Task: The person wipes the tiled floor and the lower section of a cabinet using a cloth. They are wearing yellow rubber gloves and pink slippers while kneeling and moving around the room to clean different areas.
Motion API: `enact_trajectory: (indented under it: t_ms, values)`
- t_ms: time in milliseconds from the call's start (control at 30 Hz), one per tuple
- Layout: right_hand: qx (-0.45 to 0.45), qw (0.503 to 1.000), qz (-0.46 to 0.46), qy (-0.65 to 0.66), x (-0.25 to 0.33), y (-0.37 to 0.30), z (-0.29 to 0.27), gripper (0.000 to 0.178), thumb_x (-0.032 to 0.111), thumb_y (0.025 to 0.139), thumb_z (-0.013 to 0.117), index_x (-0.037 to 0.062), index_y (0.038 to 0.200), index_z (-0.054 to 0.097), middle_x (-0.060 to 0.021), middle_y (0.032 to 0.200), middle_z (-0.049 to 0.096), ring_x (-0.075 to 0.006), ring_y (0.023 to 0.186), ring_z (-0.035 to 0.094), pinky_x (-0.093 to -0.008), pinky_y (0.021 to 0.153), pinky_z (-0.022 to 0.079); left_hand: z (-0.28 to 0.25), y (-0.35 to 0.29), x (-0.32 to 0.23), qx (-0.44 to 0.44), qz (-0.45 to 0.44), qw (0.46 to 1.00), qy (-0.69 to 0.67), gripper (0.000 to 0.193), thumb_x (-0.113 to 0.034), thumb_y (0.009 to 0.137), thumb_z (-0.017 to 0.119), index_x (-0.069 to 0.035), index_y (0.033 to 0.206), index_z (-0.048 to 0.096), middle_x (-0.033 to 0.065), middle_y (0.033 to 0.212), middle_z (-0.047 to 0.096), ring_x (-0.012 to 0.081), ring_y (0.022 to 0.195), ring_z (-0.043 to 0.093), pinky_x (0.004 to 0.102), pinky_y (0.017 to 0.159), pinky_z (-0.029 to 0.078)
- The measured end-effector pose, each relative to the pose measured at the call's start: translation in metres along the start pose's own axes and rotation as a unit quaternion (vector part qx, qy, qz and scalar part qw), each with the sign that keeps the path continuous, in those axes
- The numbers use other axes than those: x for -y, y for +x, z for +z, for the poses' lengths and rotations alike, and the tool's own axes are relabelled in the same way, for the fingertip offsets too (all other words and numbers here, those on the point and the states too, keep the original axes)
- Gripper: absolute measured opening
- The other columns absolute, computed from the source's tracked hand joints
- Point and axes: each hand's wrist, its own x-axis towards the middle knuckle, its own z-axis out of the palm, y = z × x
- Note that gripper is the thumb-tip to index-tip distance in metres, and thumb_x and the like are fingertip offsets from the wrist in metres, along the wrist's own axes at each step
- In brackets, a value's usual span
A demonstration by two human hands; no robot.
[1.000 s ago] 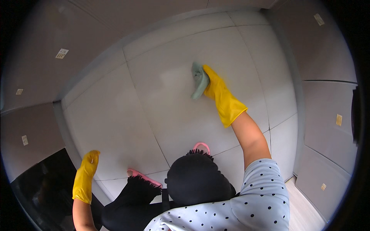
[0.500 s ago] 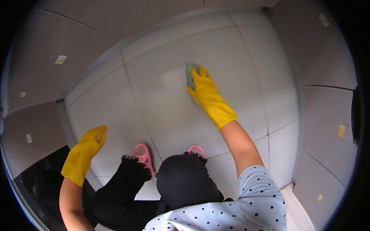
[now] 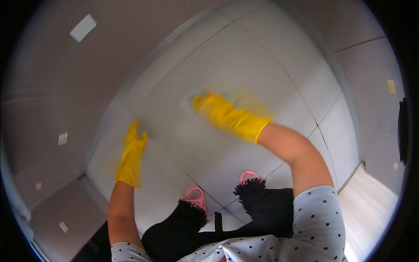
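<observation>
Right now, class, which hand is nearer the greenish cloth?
Right: the right hand is on the blurred cloth; the left hand is apart from it, off to the left.

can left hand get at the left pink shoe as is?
Probably yes: left hand looks empty, and only tile floor shows between it and the left pink shoe, though black trouser fringe partly covers the shoe.

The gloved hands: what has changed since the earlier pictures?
The right hand, blurred, has moved left over the floor with the cloth, now mostly hidden. The left hand has moved forward. The view has turned. Nothing was visibly picked up or released; both yellow gloves stay on.
</observation>
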Motion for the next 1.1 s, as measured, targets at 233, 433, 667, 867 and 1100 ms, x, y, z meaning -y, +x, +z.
enact_trajectory:
  t_ms: [233, 433, 667, 867, 1100]
  values:
    - [-0.002, 0.983, -0.175, 0.056, 0.036, -0.001, 0.198, 0.031, 0.028, 0.096, 0.053, 0.0107, 0.116, 0.068, -0.0159, 0.116, 0.068, -0.0366, 0.102, 0.068, -0.0471, 0.090, 0.054, 0.059, 0.080, -0.028, -0.139, 0.050, 0.986, -0.078, 0.060, -0.025, 0.093, 0.069, 0.001, 0.145, 0.050, 0.0259, 0.149, 0.050, 0.0424, 0.141, 0.045, 0.0444, 0.119, 0.035]
    - [-0.268, 0.951, 0.105, 0.113, -0.075, 0.052, 0.122, 0.041, 0.018, 0.096, 0.052, 0.0137, 0.133, 0.066, -0.0128, 0.140, 0.063, -0.0328, 0.130, 0.058, -0.0450, 0.114, 0.042, 0.050, 0.103, -0.041, -0.126, 0.009, 0.988, -0.088, 0.083, -0.039, 0.088, 0.075, -0.001, 0.153, 0.040, 0.0298, 0.159, 0.034, 0.0445, 0.148, 0.032, 0.0490, 0.121, 0.028]
    - [-0.420, 0.849, 0.284, -0.148, -0.170, -0.116, 0.022, 0.052, -0.010, 0.083, 0.054, 0.0117, 0.129, 0.069, -0.0152, 0.135, 0.067, -0.0369, 0.125, 0.062, -0.0451, 0.111, 0.046, 0.013, 0.098, -0.122, 0.224, -0.156, 0.962, -0.005, 0.153, -0.062, 0.067, 0.090, -0.008, 0.162, -0.017, 0.0346, 0.164, -0.021, 0.0466, 0.154, -0.019, 0.0611, 0.122, -0.006]
    - [-0.478, 0.848, 0.227, -0.020, -0.105, -0.008, 0.030, 0.045, -0.008, 0.082, 0.058, 0.0080, 0.122, 0.071, -0.0187, 0.122, 0.071, -0.0394, 0.115, 0.067, -0.0457, 0.102, 0.053, 0.015, 0.109, -0.113, 0.266, -0.169, 0.946, 0.073, 0.168, -0.067, 0.056, 0.092, -0.004, 0.160, -0.024, 0.0388, 0.163, -0.020, 0.0541, 0.152, -0.018, 0.0668, 0.120, -0.006]
    - [-0.151, 0.983, -0.087, 0.060, 0.017, 0.182, 0.136, 0.035, 0.016, 0.091, 0.058, 0.0121, 0.125, 0.068, -0.0120, 0.126, 0.068, -0.0332, 0.117, 0.064, -0.0458, 0.103, 0.049, 0.036, 0.126, -0.087, 0.349, -0.149, 0.918, 0.118, 0.179, -0.065, 0.044, 0.097, -0.008, 0.159, -0.029, 0.0367, 0.163, -0.023, 0.0520, 0.153, -0.019, 0.0699, 0.117, -0.006]
